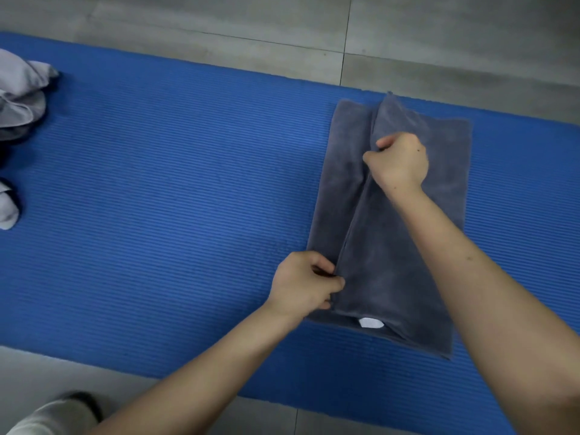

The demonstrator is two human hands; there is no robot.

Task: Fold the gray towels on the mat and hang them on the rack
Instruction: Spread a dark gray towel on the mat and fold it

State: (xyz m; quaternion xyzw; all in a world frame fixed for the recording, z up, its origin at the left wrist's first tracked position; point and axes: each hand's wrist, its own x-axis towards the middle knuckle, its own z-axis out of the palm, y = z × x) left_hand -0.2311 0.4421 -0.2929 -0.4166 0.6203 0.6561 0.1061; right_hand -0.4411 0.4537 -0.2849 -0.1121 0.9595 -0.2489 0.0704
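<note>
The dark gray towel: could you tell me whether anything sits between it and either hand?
Nothing visible does: the left hand and right hand both pinch the folded edge of the dark gray towel. The rack is out of view.

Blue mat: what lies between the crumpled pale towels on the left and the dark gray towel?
Nothing; the head view shows only bare blue mat there.

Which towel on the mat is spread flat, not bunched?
The dark gray towel at the right end of the mat, with left hand and right hand pinching its folded edge. The paler towels at the left edge lie crumpled.
</note>
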